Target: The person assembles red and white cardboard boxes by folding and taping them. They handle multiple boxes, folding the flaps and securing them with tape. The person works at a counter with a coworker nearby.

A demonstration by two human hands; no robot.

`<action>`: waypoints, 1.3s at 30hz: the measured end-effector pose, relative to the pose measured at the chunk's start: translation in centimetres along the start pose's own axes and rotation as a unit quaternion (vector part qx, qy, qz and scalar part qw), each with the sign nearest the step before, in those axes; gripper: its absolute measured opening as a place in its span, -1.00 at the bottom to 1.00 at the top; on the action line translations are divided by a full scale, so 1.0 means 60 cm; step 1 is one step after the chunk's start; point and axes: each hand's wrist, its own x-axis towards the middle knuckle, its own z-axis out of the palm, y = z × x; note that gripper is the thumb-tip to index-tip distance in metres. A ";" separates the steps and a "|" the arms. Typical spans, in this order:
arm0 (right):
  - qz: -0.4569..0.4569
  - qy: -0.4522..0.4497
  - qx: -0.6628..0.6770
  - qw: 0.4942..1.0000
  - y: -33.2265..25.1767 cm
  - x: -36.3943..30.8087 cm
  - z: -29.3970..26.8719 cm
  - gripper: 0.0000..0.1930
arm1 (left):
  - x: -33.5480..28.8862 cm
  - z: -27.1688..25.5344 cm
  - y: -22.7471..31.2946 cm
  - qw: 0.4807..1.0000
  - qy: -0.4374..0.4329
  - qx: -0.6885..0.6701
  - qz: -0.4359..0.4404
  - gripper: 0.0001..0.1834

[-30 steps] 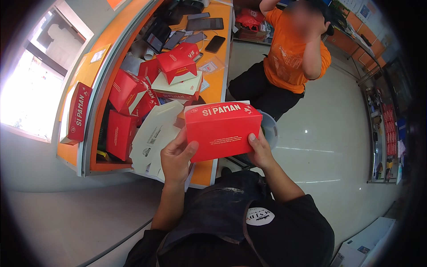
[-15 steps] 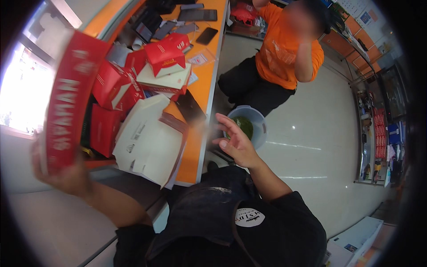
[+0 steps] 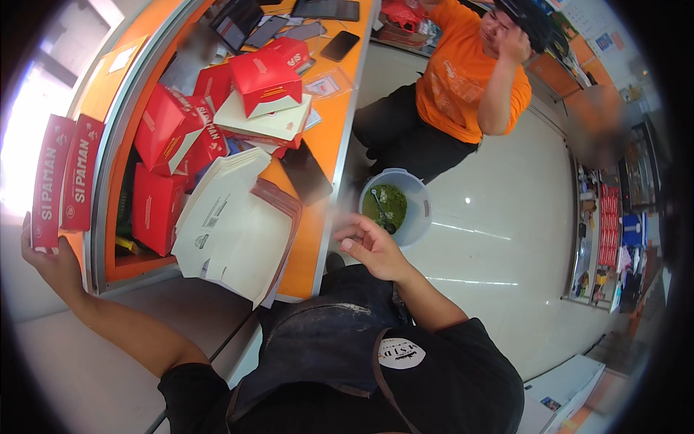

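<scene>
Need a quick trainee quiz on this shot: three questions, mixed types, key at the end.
1. What is the left hand gripping?
A) a phone
B) a red box
C) a white carton

2. True or false: the right hand is holding a spoon.

3. Fill the blank: the contents of the bucket are mostly ____ in colour.

Key:
1. B; thumb and fingers are at its lower end.
2. False; the right hand looks empty, fingers partly curled.
3. green
</scene>
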 end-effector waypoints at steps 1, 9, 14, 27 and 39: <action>0.003 -0.011 0.005 1.000 0.005 0.008 0.007 -0.49 | 0.000 -0.013 -0.001 1.000 0.008 0.005 0.005 -0.38; 0.000 0.003 -0.040 0.999 0.009 0.023 0.013 -0.57 | 0.008 0.025 0.118 0.992 0.052 0.036 0.111 -0.31; -0.006 -0.014 -0.054 0.998 0.011 0.026 0.016 -0.58 | -0.005 0.035 0.124 0.989 -0.012 0.125 0.083 -0.25; 0.007 0.001 -0.046 0.999 0.028 0.011 0.008 -0.58 | 0.008 0.044 0.087 0.983 0.024 0.180 -0.006 -0.13; 0.029 -0.014 -0.064 0.997 0.020 0.035 0.024 -0.59 | -0.025 0.039 0.141 0.975 0.130 0.178 -0.014 -0.22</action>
